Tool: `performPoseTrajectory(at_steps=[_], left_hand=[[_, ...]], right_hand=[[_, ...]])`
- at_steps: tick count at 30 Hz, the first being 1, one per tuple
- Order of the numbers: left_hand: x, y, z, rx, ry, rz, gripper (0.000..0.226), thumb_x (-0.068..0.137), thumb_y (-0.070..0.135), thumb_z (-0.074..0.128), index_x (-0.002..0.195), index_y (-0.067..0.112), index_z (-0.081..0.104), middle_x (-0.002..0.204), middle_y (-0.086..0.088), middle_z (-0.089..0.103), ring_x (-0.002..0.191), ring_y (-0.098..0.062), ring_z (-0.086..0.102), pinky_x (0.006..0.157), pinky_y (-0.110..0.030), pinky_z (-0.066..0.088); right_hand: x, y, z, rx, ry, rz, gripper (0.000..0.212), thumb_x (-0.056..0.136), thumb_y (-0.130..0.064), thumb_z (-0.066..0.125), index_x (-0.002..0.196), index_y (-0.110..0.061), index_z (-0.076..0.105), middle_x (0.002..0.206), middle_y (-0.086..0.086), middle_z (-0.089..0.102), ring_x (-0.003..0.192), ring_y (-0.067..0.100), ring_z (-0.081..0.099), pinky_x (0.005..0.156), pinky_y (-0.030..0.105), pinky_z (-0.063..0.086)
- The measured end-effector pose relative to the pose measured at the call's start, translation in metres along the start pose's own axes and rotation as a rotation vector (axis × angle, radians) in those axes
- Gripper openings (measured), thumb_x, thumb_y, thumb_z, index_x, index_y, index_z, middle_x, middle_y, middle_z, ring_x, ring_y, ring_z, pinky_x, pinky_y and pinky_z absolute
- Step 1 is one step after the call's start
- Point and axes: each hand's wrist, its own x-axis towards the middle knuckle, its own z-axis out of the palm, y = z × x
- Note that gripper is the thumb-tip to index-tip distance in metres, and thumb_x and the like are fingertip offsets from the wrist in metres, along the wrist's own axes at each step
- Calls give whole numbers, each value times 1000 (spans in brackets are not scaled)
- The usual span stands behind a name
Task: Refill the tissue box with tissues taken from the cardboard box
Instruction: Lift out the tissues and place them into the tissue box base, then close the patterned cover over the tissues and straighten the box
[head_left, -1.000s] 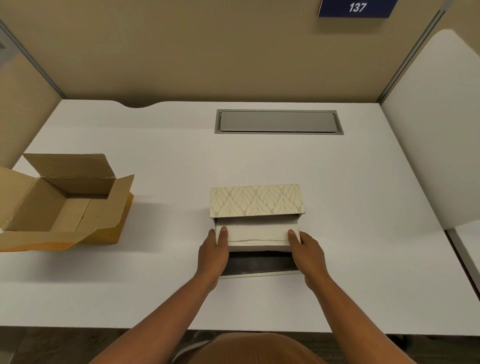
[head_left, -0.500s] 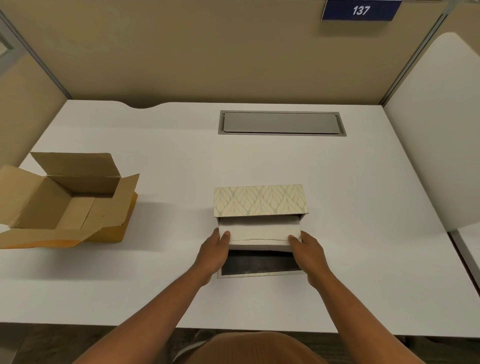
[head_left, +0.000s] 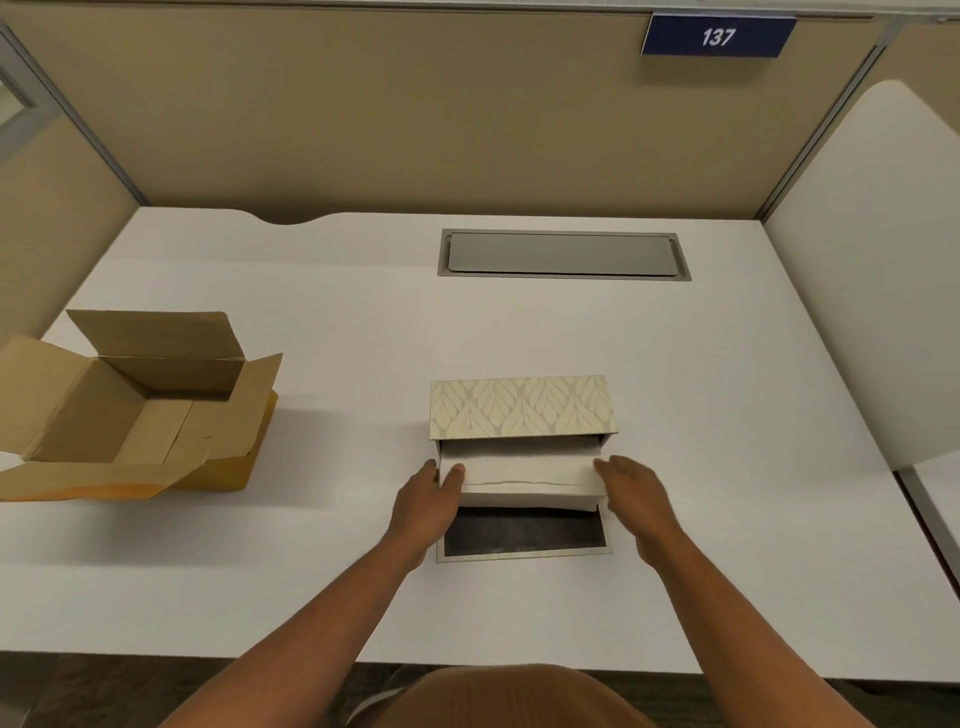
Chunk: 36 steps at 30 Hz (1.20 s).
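A leaf-patterned tissue box (head_left: 522, 408) lies on its side at the middle of the white desk, its open side facing me. A stack of white tissues (head_left: 524, 475) sits partly inside that opening. My left hand (head_left: 428, 506) grips the stack's left end, thumb on top. My right hand (head_left: 636, 493) presses flat against the stack's right end. The box's dark-lined lid panel (head_left: 524, 532) lies flat on the desk just in front of the stack. The open cardboard box (head_left: 145, 415) stands at the left, flaps spread; no tissues show inside it.
A grey cable hatch (head_left: 563, 254) is set into the desk at the back. Beige partition walls close the back and left. A white divider panel (head_left: 883, 291) stands along the right side. A sign reading 137 (head_left: 719, 36) hangs on the back wall.
The stack of tissues has slid slightly deeper into the tissue box with both hands on its ends. The view has shifted a little; the cardboard box has not moved.
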Motion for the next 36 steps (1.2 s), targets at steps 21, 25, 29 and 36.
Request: performPoseTrajectory(at_steps=[21, 25, 29, 36], left_hand=[[-10, 40, 50, 1160, -42, 1313, 85, 72, 44, 82, 137, 6, 43, 141, -18, 50, 122, -34, 50, 101, -45, 47], [-1, 51, 79, 1148, 18, 1099, 107, 60, 53, 86, 143, 5, 36, 135, -14, 52, 115, -31, 52, 92, -44, 49], [8, 56, 91, 1141, -7, 932, 99, 62, 54, 84, 139, 11, 40, 123, -9, 61, 102, -29, 60, 79, -41, 49], [17, 53, 95, 1079, 2, 903, 76, 73, 55, 77, 130, 15, 47, 103, -6, 67, 84, -26, 64, 65, -35, 43]], right_hand=[[24, -48, -27, -360, 72, -421, 29, 97, -28, 59, 114, -8, 68, 114, 9, 72, 99, 25, 67, 86, 33, 49], [23, -49, -28, -384, 67, -429, 30, 97, -26, 59, 118, -6, 67, 118, 11, 71, 106, 25, 65, 89, 31, 47], [22, -49, -27, -387, 68, -431, 30, 97, -26, 58, 118, -7, 67, 119, 10, 71, 109, 24, 64, 87, 25, 43], [27, -46, -28, -393, 72, -433, 29, 97, -28, 57, 116, -9, 68, 119, 7, 71, 109, 21, 64, 83, 23, 40]])
